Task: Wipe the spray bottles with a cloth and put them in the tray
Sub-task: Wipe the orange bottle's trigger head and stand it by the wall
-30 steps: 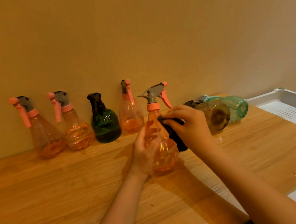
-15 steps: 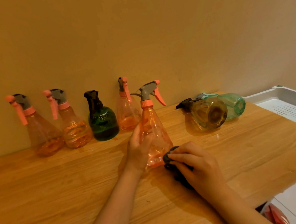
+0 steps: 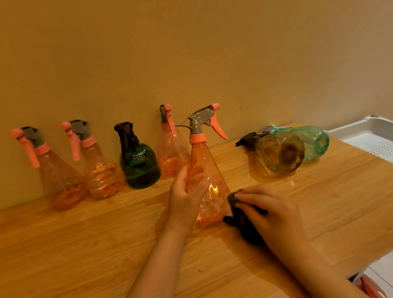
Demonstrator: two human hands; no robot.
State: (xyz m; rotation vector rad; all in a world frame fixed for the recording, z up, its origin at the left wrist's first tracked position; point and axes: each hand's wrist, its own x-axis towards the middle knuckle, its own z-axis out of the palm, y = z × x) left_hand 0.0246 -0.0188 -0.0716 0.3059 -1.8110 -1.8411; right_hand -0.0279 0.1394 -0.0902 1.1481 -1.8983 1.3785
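Observation:
An orange spray bottle (image 3: 208,171) with a grey head and pink trigger stands upright on the wooden table (image 3: 81,256). My left hand (image 3: 183,198) grips its left side, fingers curled around the body. My right hand (image 3: 271,213) holds a dark cloth (image 3: 242,223) against the table, touching the base of the bottle on its right. The white tray (image 3: 382,140) sits at the far right edge, with nothing visible inside.
Along the wall stand three more orange bottles (image 3: 59,176) (image 3: 99,172) (image 3: 170,151) and a dark green one (image 3: 139,164). An amber bottle (image 3: 280,155) and a teal bottle (image 3: 315,142) lie on their sides near the tray. The table's front edge runs at lower right.
My right hand slid the cloth down from the bottle's upper body to its base at the table. My left hand kept hold of the bottle.

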